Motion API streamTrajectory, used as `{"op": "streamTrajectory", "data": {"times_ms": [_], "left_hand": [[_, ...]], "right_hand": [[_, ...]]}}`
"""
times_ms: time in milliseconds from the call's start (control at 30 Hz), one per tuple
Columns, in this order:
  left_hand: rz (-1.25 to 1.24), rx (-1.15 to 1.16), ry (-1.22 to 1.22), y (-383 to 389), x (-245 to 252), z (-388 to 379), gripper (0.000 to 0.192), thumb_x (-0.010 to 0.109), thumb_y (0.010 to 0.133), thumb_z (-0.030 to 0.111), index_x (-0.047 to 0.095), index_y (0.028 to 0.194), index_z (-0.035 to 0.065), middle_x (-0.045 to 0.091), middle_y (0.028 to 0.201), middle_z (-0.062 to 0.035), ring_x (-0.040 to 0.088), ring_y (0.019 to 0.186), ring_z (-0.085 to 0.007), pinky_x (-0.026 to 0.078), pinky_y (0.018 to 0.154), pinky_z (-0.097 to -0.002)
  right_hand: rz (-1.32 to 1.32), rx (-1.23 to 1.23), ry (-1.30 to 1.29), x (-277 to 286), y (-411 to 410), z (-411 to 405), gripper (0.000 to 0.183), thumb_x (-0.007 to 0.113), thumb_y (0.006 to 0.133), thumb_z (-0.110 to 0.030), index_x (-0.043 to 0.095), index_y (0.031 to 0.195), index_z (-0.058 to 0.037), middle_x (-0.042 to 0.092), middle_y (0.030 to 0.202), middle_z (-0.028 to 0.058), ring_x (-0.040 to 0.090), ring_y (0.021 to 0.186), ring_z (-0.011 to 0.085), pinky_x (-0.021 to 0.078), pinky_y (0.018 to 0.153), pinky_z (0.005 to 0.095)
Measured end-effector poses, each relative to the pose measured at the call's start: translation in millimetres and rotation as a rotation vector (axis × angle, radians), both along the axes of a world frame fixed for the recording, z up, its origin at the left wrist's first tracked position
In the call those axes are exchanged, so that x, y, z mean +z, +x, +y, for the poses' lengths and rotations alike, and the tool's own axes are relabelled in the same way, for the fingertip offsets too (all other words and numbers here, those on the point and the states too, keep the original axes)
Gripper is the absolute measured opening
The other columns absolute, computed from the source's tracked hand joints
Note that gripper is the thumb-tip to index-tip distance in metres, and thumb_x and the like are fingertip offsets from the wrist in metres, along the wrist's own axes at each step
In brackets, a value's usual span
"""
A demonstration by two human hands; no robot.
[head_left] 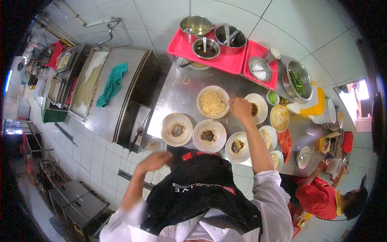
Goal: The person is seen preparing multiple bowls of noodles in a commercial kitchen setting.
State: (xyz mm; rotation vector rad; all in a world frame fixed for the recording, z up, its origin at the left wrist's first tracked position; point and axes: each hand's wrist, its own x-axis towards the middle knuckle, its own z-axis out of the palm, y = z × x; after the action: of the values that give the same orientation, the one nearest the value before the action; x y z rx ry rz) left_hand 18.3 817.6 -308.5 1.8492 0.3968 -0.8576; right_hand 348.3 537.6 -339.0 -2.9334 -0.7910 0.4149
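Note:
My right hand [241, 109] grips the handle of a metal utensil [225, 103], whose end reaches into a white bowl of noodles [213, 102]. Its working end is too small to make out. Beside that hand, partly behind it, sits a bowl with dark sauce [260, 106]. Nearer my body stand three bowls with dark brown sauce: the left bowl [177, 121], the middle bowl [216, 128] and the right bowl [239, 142]. Off the counter's edge, my left hand [155, 160] is blurred beside my black apron [193, 178], its fingers unclear.
Red trays [223, 62] on a raised shelf carry metal pots with ladles. More noodle bowls [267, 136] and an orange cloth [284, 140] lie to the right. A teal cloth [112, 84] rests on the steel unit at left. A co-worker in red [317, 196] works far right.

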Motion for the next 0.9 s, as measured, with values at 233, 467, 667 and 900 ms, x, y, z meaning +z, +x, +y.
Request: {"op": "streamTrajectory", "data": {"times_ms": [233, 467, 667, 900], "left_hand": [[-0.329, 0.611, -0.152, 183, -75, -10, 0.047, 0.052, 0.103, 0.032, 0.05, 0.137, 0.0009, 0.063, 0.116, -0.0094, 0.062, 0.099, -0.0198, 0.052, 0.089, -0.0349], [-0.008, 0.643, -0.4, 254, -86, -17, 0.057, 0.034, 0.103, 0.049, 0.056, 0.133, 0.0061, 0.064, 0.115, -0.0107, 0.062, 0.096, -0.0272, 0.05, 0.091, -0.0448], [0.035, 0.617, -0.422, 268, -75, -31, 0.061, 0.028, 0.103, 0.052, 0.057, 0.131, 0.0066, 0.063, 0.119, -0.0119, 0.06, 0.105, -0.0297, 0.048, 0.097, -0.0557], [0.01, 0.607, -0.414, 264, -70, -31, 0.062, 0.027, 0.103, 0.052, 0.052, 0.136, 0.0059, 0.059, 0.131, -0.0138, 0.058, 0.116, -0.0314, 0.046, 0.1, -0.0562]], "right_hand": [[0.415, -0.133, 0.567, -63, 15, -5, 0.026, 0.06, 0.095, -0.029, 0.075, 0.108, -0.0122, 0.074, 0.103, 0.0147, 0.071, 0.096, 0.0289, 0.0521, 0.086, 0.0403], [0.572, -0.271, 0.736, -53, 8, -26, 0.03, 0.065, 0.095, -0.025, 0.072, 0.115, -0.0044, 0.074, 0.103, 0.0038, 0.065, 0.094, 0.0135, 0.0491, 0.087, 0.0309], [0.472, -0.214, 0.88, -28, 5, -40, 0.031, 0.064, 0.097, -0.03, 0.072, 0.109, -0.0023, 0.072, 0.092, 0.0037, 0.065, 0.088, 0.0147, 0.0507, 0.081, 0.0319], [-0.234, 0.068, -0.011, 76, -7, -15, 0.016, 0.064, 0.085, -0.016, 0.074, 0.085, -0.0039, 0.073, 0.09, 0.0174, 0.072, 0.085, 0.0343, 0.0568, 0.069, 0.0465]]}}
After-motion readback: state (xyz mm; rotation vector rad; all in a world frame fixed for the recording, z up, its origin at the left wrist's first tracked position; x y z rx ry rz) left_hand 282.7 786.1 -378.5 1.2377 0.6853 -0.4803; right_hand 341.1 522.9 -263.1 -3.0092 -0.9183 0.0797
